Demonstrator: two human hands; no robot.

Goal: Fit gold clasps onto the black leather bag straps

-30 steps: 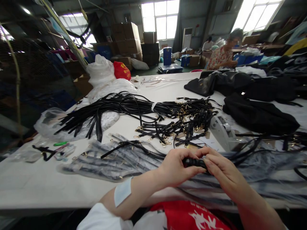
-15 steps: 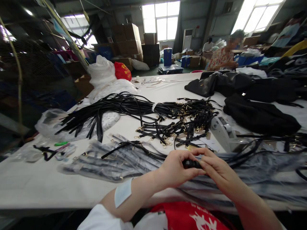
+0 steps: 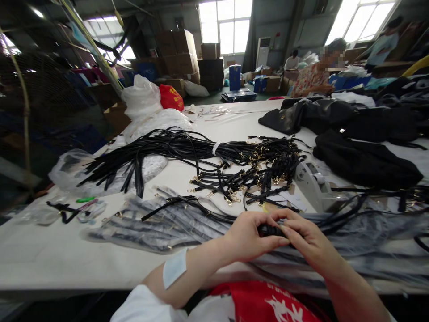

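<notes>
My left hand (image 3: 248, 236) and my right hand (image 3: 305, 236) meet over the front of the table, fingertips together. Both are closed around a black strap (image 3: 267, 230), of which a short, thick, seemingly folded part shows between them; the rest is hidden by my fingers. Under and beside my hands lie clear plastic sleeves (image 3: 187, 228) with black straps inside. A loose black strap (image 3: 177, 201) runs across them toward my left hand. Just beyond is a pile of short black straps with gold clasps (image 3: 231, 183).
A bundle of long black straps (image 3: 161, 147) lies farther back, tied with a white band. At right stand a tape dispenser (image 3: 317, 190) and black bags (image 3: 365, 161). Clear plastic bags (image 3: 142, 98) are heaped at back left. A person (image 3: 315, 76) sits across the table.
Both hands have shifted very slightly to the right, still closed on the strap with fingertips together. The things on the table lie as before.
</notes>
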